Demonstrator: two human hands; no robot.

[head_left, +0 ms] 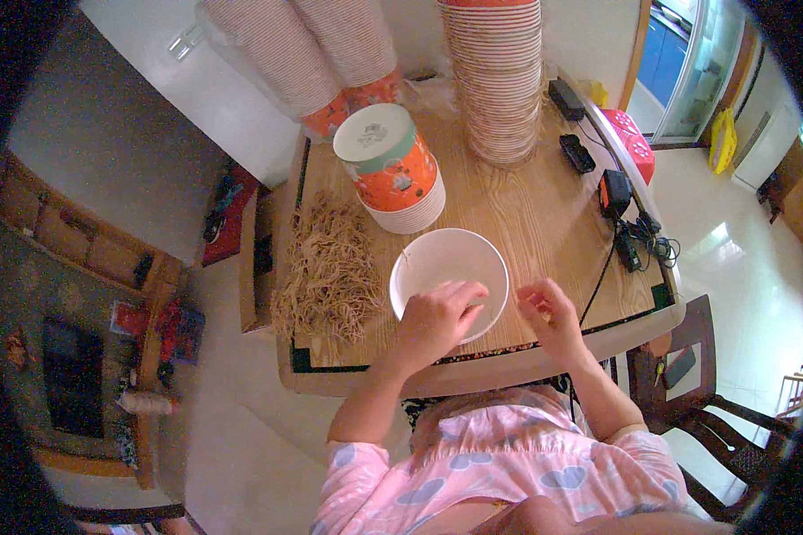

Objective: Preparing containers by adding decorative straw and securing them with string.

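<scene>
White paper bowl [449, 267] set near front edge of wooden table [526, 209]. Left hand [435, 319] laid over bowl rim, fingers curled inward. Right hand [549, 314] held just right of bowl, fingertips pinched together; anything pinched too small to tell. Pile of tan strands [330, 267] heaped left of bowl.

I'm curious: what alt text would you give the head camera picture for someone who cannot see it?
Seen from above, a person's left hand rests on the near rim of a white paper bowl on a wooden table, while the right hand hovers just beside it. A pile of tan strings lies to the left, and tall stacks of bowls stand behind.
</scene>
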